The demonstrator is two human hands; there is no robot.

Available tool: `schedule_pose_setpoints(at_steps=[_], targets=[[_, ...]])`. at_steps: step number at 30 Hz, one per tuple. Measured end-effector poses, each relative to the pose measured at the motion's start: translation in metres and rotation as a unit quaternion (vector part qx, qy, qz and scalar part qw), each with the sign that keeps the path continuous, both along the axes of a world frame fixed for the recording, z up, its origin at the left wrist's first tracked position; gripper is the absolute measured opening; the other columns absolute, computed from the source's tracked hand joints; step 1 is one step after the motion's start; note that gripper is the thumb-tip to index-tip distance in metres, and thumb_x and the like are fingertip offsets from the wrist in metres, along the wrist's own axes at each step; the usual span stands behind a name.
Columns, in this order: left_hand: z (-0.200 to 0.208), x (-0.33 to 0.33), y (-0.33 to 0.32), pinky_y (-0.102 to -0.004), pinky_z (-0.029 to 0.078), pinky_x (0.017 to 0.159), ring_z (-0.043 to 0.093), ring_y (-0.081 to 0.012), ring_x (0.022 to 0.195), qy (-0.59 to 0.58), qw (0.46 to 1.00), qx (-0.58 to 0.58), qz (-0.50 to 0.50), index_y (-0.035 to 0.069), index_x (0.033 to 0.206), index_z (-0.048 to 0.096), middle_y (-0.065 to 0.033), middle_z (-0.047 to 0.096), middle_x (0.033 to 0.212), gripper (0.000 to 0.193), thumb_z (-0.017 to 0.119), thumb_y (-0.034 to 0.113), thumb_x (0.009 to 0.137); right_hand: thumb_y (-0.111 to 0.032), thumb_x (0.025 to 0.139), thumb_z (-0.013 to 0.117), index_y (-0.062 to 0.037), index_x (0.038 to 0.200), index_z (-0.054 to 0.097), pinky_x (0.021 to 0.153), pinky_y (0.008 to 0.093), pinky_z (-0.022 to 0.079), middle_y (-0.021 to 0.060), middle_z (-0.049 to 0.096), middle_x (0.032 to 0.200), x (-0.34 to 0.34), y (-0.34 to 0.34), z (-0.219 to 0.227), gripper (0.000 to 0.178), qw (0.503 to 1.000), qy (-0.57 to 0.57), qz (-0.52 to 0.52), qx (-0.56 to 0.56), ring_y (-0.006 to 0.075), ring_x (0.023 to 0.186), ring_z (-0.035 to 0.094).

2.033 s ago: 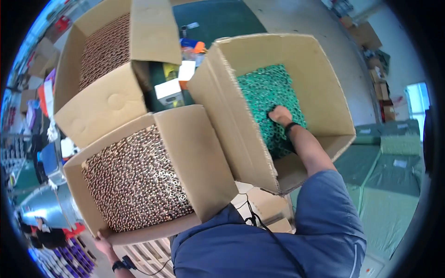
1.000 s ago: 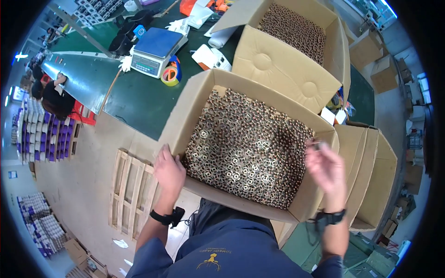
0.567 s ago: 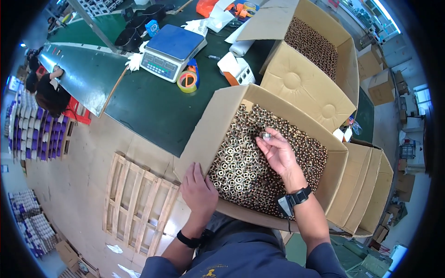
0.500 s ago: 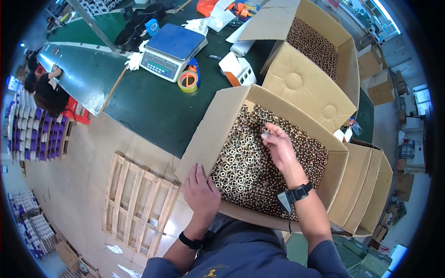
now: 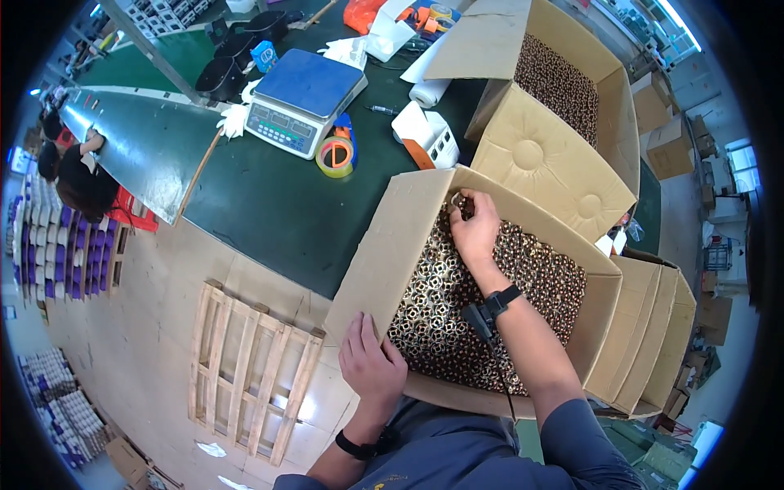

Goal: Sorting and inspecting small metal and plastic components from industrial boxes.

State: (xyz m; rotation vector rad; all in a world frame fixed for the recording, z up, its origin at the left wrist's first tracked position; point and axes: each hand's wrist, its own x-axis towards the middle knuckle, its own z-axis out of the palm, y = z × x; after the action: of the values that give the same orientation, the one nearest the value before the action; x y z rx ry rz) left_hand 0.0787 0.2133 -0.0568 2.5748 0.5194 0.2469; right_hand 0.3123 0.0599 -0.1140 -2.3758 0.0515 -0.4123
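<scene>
Tan cardboard box (image 5: 384,261) holds brown-and-cream ringed parts (image 5: 523,278) on a dark green table (image 5: 269,204), beside a blue-topped scale (image 5: 302,98).

Dark green table (image 5: 269,212): carries a blue-topped weighing scale (image 5: 304,100) towards its far side. A roll of yellow tape (image 5: 336,156) lies just beside the scale, nearer the person. A white and orange device (image 5: 426,139) sits to the right of the tape. White gloves (image 5: 233,121) lie at the scale's left. Two open cardboard boxes rest at the table's right: the near box (image 5: 384,261), filled with small metal rings, and the far box (image 5: 547,163). Floor (image 5: 122,327): a wooden pallet (image 5: 253,371) lies flat beside the table edge.
</scene>
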Motion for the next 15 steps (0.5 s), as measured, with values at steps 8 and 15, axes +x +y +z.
schedule_pose_setpoints(at_steps=[8, 15], targets=[[0.000, 0.002, 0.002, -0.0479, 0.045, 0.099, 0.059, -0.0377, 0.118, 0.013, 1.000, 0.001, 0.006, 0.000, 0.128, 0.058, -0.0182, 0.061, 0.131, 0.048, 0.063, 0.012, 0.083, -0.005, 0.079, 0.074, -0.0041, 0.105, 0.066, 0.085, 0.0443, 0.054, 0.0159, 0.066, 0.104, 0.002, 0.005, -0.019, 0.027, 0.998, -0.021, 0.016, -0.061, 0.0381, 0.096, 0.066], [0.003, 0.002, 0.002, -0.0474, 0.046, 0.100, 0.059, -0.0391, 0.116, 0.011, 1.000, -0.004, 0.004, -0.001, 0.130, 0.057, -0.0190, 0.060, 0.131, 0.048, 0.064, 0.009, 0.083, -0.003, 0.083, 0.068, -0.0041, 0.109, 0.065, 0.084, 0.0461, 0.054, 0.0128, 0.064, 0.108, -0.002, 0.007, -0.022, 0.026, 0.996, -0.032, 0.030, -0.073, 0.0375, 0.095, 0.065]])
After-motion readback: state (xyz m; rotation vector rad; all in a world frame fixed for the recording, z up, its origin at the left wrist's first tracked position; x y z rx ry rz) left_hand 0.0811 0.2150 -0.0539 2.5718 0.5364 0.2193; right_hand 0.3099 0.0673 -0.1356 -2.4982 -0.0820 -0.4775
